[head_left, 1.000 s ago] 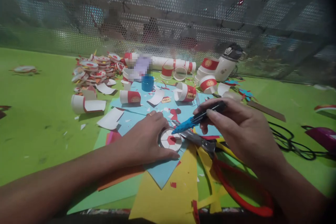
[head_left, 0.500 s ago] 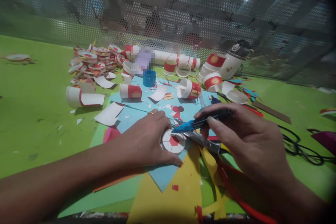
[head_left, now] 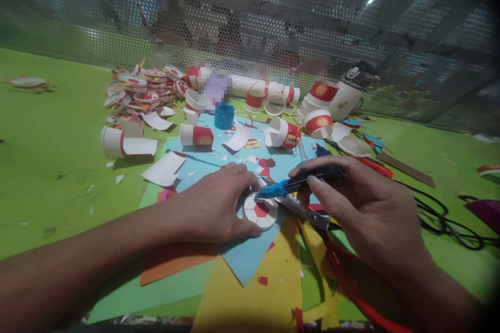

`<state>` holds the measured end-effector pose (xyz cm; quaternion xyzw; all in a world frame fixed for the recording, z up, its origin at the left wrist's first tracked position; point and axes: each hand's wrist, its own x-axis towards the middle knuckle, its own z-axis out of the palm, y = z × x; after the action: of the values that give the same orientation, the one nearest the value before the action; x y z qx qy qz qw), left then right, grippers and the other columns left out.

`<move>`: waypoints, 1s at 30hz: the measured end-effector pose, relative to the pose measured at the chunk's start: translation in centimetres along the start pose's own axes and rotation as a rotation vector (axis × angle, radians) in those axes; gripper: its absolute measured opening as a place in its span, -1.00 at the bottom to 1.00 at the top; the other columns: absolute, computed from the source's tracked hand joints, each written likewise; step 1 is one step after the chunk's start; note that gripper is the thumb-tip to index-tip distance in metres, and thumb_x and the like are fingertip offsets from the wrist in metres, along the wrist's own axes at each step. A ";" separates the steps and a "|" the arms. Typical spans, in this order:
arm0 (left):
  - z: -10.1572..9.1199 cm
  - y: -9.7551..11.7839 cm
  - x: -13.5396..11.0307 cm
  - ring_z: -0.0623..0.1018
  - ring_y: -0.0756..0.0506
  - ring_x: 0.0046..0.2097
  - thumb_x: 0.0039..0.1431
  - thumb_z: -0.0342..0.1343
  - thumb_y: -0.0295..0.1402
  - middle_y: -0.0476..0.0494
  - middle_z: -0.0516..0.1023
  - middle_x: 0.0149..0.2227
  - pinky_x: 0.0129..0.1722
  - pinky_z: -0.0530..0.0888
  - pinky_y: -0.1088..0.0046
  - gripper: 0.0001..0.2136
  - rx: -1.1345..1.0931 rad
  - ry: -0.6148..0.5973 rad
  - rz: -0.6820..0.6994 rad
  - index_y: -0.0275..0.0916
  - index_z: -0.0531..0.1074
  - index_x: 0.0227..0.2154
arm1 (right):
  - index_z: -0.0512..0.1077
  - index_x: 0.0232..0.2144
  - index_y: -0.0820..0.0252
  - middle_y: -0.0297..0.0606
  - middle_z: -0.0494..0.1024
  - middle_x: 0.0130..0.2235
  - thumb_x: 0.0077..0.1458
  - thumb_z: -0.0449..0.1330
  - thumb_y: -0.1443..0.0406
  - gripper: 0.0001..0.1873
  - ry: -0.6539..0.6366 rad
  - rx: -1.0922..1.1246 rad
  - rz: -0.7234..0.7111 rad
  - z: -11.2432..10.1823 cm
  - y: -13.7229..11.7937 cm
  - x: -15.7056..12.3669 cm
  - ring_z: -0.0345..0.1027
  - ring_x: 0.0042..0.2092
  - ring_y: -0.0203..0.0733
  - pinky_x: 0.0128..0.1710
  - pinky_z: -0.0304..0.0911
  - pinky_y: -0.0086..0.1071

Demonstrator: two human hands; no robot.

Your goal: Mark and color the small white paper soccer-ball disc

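My left hand (head_left: 219,203) rests on the paper with its thumb and fingers closed round the left edge of a small round white disc (head_left: 250,213). The disc bears a red patch at its middle and thin dark lines running to the rim. In my right hand (head_left: 363,203) is a black marker (head_left: 312,179) with a blue, rough-looking front end. Its tip meets or hovers just over the disc's upper part; I cannot tell which. Scissors (head_left: 321,219) with red handles lie beneath my right hand, partly hidden by it.
Coloured paper sheets (head_left: 242,312) and scraps cover the table. Beyond them lie cut paper cups (head_left: 203,136), a blue jar (head_left: 224,116) and a pile of decorated discs (head_left: 144,88). A white bottle (head_left: 346,99) stands back right. Black cord (head_left: 445,213) coils at right.
My left thumb has drawn in against the disc's lower edge. The marker tip stays at the disc's upper part. The whole view has shifted slightly.
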<state>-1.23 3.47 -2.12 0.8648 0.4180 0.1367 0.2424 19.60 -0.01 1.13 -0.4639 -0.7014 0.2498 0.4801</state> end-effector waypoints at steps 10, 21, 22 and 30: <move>0.2 -0.2 0.2 0.37 -0.15 -0.21 -0.06 0.31 -0.13 -0.08 0.38 -0.24 -0.28 0.33 0.34 -0.65 0.006 0.024 0.021 -0.20 0.37 -0.29 | 0.53 -0.32 0.06 -0.34 0.57 -0.43 0.09 0.25 0.36 -0.90 0.000 -0.020 -0.002 0.0 0.0 0.0 0.47 -0.47 -0.30 -0.48 0.46 -0.49; 0.1 -0.1 0.3 0.38 -0.13 -0.23 -0.08 0.32 -0.15 -0.08 0.38 -0.25 -0.30 0.33 0.37 -0.65 -0.013 0.017 0.002 -0.21 0.40 -0.29 | 0.52 -0.29 0.08 -0.33 0.59 -0.37 0.10 0.24 0.36 -0.90 -0.048 -0.026 -0.025 0.1 0.3 -0.1 0.49 -0.43 -0.33 -0.40 0.48 -0.53; 0.1 -0.1 0.3 0.39 -0.13 -0.22 -0.08 0.32 -0.15 -0.08 0.38 -0.25 -0.29 0.34 0.37 -0.65 -0.013 0.018 0.004 -0.21 0.40 -0.29 | 0.52 -0.29 0.08 -0.33 0.59 -0.37 0.10 0.24 0.36 -0.90 -0.052 -0.031 -0.028 0.1 0.3 0.0 0.49 -0.43 -0.33 -0.39 0.48 -0.53; 0.1 -0.1 0.3 0.39 -0.16 -0.19 -0.06 0.32 -0.15 -0.09 0.37 -0.23 -0.26 0.34 0.34 -0.65 -0.022 0.011 0.003 -0.21 0.40 -0.27 | 0.51 -0.29 0.09 -0.33 0.58 -0.36 0.11 0.23 0.35 -0.91 -0.066 -0.045 -0.037 0.0 0.4 -0.1 0.48 -0.44 -0.35 -0.40 0.47 -0.55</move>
<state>-1.04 3.69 -2.28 0.8620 0.4164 0.1463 0.2494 19.76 0.06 0.73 -0.4533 -0.7305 0.2402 0.4507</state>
